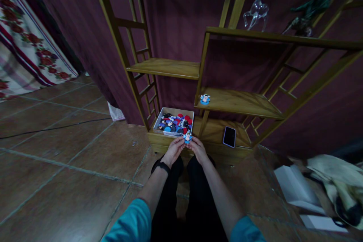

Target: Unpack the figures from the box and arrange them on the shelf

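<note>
Between my fingertips is a small blue and white figurine (187,138) on a round blue base. My left hand (175,149) pinches it from the left, and my right hand (198,149) grips its right side. Just beyond my hands, an open cardboard box (159,121) rests on the bottom shelf, filled with several small figurines in red, blue, black and purple. A similar blue and white figurine (205,99) stands on the left end of the middle shelf (238,101), above and to the right of my hands.
A phone (229,137) lies on the bottom shelf at the right. The upper left shelf (167,67) juts out above the box. A clear glass deer (257,10) and a dark green statue (307,17) stand on the top shelf. White boxes (297,187) lie on the floor at right.
</note>
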The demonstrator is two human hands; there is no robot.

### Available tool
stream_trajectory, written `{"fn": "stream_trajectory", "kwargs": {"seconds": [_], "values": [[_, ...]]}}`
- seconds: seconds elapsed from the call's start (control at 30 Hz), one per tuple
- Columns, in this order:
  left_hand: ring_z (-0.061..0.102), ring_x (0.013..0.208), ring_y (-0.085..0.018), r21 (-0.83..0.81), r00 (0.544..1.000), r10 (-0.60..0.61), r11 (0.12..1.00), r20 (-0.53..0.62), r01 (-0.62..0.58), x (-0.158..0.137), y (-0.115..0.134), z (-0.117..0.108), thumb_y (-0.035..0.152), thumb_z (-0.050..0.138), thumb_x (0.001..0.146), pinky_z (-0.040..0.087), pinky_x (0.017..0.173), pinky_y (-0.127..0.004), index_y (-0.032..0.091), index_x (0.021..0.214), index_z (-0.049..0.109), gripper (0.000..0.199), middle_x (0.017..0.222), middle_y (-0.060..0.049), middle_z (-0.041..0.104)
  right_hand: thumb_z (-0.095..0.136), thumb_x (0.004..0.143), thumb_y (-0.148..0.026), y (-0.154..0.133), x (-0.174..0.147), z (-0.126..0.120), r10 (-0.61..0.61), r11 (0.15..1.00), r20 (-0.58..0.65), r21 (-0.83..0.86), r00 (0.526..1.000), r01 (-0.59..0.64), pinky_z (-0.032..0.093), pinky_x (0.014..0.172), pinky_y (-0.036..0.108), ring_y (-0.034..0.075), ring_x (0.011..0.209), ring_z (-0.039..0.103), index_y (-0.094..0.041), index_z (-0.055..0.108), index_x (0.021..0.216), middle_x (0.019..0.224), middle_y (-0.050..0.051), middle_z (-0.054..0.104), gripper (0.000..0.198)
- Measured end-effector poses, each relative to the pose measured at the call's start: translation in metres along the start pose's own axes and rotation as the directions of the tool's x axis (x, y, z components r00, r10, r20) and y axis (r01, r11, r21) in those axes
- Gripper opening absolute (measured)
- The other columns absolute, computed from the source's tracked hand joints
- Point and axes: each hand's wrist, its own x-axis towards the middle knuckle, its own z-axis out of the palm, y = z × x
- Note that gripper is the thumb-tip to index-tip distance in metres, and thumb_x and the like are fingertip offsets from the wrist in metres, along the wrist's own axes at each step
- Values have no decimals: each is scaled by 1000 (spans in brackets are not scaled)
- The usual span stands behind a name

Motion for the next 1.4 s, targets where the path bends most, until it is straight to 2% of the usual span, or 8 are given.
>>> {"fn": "stream_trajectory", "kwargs": {"seconds": [0.2, 0.37, 0.97, 1.23, 1.4], "values": [[61, 72, -11, 19, 1000, -8, 1000, 9, 7, -2, 1, 2, 10, 74, 60, 44, 71, -22, 13, 93, 66, 34, 82, -5, 68, 73, 61, -33, -5, -5, 2, -23, 1000, 36, -19, 999, 24, 49, 75, 30, 14, 77, 62, -22, 64, 99, 94, 3, 68, 41], [62, 73, -11, 19, 1000, 4, 1000, 24, -4, -2, 1, 2, 7, 75, 58, 44, 72, -23, 14, 94, 65, 37, 85, -5, 69, 72, 62, -34, -5, -5, 3, -23, 999, 54, -23, 998, 24, 49, 76, 29, 14, 76, 62, -21, 65, 97, 90, 3, 68, 38], [63, 75, -13, 38, 997, -34, 999, 68, 31, -4, 3, 5, 11, 74, 62, 46, 75, -25, 13, 91, 66, 31, 85, -6, 69, 74, 60, -39, -2, -1, 1, -3, 1000, -6, -13, 1000, 3, 50, 72, 32, 14, 69, 61, -19, 65, 93, 80, 3, 67, 40], [61, 67, -9, 7, 999, -40, 999, 20, 40, -5, 4, 6, 15, 74, 63, 46, 70, -22, 13, 79, 64, 19, 73, -3, 67, 72, 63, -40, -2, -2, 0, -4, 1000, 25, -10, 1000, 4, 48, 68, 28, 12, 66, 59, -19, 65, 92, 76, 2, 66, 36], [61, 64, -10, -3, 998, -64, 998, 17, 64, -4, 4, 6, 21, 72, 68, 46, 68, -22, 12, 79, 62, 18, 70, -4, 67, 72, 62, -39, -5, -4, 2, -6, 999, 40, -42, 999, 7, 45, 62, 25, 10, 60, 56, -19, 65, 89, 70, 0, 64, 34]]}}
